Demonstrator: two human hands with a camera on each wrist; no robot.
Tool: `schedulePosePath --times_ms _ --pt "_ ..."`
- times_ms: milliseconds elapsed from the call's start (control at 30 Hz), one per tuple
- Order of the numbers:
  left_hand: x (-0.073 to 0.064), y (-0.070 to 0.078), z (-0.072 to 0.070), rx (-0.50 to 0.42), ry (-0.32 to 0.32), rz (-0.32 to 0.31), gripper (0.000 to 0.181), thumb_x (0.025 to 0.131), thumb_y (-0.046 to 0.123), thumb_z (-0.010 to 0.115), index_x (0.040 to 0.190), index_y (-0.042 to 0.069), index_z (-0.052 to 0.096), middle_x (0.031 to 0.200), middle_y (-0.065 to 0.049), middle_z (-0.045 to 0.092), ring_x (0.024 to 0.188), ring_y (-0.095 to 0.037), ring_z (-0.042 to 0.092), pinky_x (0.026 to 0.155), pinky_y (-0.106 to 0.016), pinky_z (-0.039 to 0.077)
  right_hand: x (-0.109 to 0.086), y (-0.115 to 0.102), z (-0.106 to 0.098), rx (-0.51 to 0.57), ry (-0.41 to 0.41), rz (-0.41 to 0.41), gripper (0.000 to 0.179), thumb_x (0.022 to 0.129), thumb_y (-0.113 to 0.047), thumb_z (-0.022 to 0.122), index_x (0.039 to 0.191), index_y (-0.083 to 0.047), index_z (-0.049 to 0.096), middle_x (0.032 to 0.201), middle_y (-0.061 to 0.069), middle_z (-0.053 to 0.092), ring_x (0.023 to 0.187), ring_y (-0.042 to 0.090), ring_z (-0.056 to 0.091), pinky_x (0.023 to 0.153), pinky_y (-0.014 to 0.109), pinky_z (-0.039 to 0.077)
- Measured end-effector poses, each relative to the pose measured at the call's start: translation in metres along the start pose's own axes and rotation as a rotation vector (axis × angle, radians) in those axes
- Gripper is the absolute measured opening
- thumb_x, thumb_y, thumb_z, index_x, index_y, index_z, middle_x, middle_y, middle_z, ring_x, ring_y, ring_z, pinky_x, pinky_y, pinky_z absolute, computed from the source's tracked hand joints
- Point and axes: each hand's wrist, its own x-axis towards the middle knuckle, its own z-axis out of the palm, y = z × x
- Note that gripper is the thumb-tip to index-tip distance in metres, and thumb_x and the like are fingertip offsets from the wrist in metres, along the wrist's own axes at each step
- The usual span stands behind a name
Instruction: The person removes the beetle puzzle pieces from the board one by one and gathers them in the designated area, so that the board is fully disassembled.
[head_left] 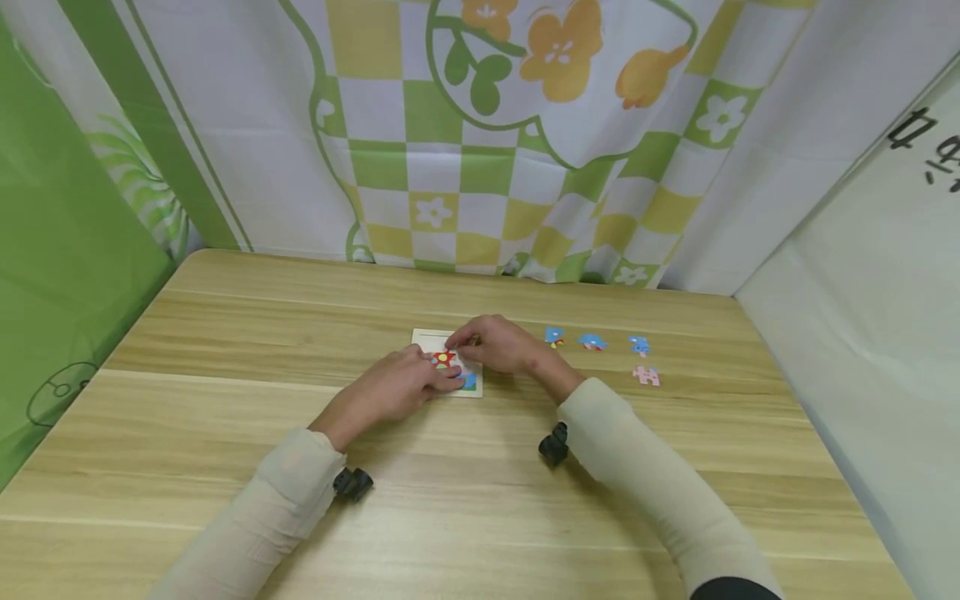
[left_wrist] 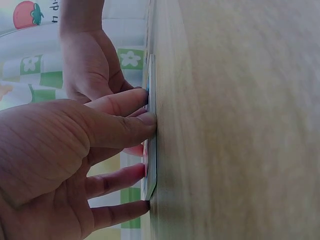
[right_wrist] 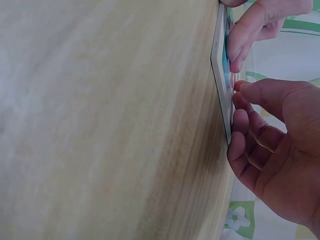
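Observation:
A small jigsaw board (head_left: 468, 392) with a pale frame lies flat on the table, partly covered by both hands. A red and yellow picture area (head_left: 443, 359) and a blue patch show between the fingers. My left hand (head_left: 397, 383) rests on the board from the left, its fingers fairly straight on top and its thumb at the near edge in the left wrist view. From the right, my right hand (head_left: 502, 343) bends over the board, thumb and index fingertips close together at its surface. I cannot tell whether a piece is between them.
Loose jigsaw pieces lie to the right: a blue one (head_left: 553, 336), another blue one (head_left: 593, 342), a third blue one (head_left: 639, 345) and a pink one (head_left: 647, 376). The wooden table (head_left: 450, 517) ends at a patterned curtain (head_left: 480, 183) behind.

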Motion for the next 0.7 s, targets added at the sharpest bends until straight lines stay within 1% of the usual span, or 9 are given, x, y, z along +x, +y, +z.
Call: schedulePosePath --times_ms 167,333,433,567,700 --pt "0.0001 -0.0005 -0.0011 -0.008 0.002 0.005 0.033 0.099 0.013 0.071 0.129 0.026 0.075 0.134 0.002 0.067 0.080 -0.024 0.049 0.069 -0.037 0.046 0.0026 -0.0018 0.0004 0.004 0.015 0.005 0.020 0.102 -0.008 0.065 0.117 -0.007 0.078 0.120 0.005 0.073 0.113 0.018 0.063 0.097 0.036 0.048" --pt "0.0009 -0.0004 -0.0024 -0.012 -0.005 0.001 0.032 0.100 0.015 0.070 0.129 0.026 0.075 0.132 0.002 0.068 0.078 -0.024 0.049 0.068 -0.037 0.046 0.0045 -0.0024 -0.0002 -0.006 0.035 0.022 0.017 0.100 -0.010 0.068 0.112 -0.010 0.080 0.115 0.000 0.075 0.105 0.015 0.064 0.092 0.034 0.049" --pt "0.0009 -0.0005 -0.0027 -0.009 -0.005 0.008 0.031 0.099 0.015 0.070 0.128 0.026 0.075 0.130 0.001 0.069 0.078 -0.024 0.050 0.069 -0.038 0.046 0.0053 -0.0023 0.0004 0.001 0.044 0.028 0.015 0.100 -0.011 0.069 0.110 -0.010 0.080 0.112 -0.002 0.076 0.101 0.013 0.065 0.090 0.033 0.049" --pt "0.0007 -0.0009 -0.0019 -0.017 -0.009 0.009 0.032 0.099 0.015 0.071 0.129 0.026 0.075 0.132 0.001 0.068 0.080 -0.024 0.051 0.072 -0.039 0.046 0.0063 -0.0031 0.0019 0.020 0.060 0.030 0.013 0.099 -0.013 0.070 0.107 -0.010 0.079 0.105 -0.004 0.076 0.094 0.013 0.066 0.086 0.032 0.051" --pt "0.0009 -0.0011 -0.0012 -0.019 -0.003 0.007 0.032 0.099 0.014 0.071 0.129 0.026 0.075 0.131 0.001 0.068 0.081 -0.023 0.051 0.072 -0.038 0.046 0.0076 -0.0041 0.0036 0.040 0.098 0.044 0.007 0.099 -0.015 0.071 0.101 -0.011 0.077 0.096 -0.004 0.074 0.089 0.012 0.066 0.084 0.031 0.051"
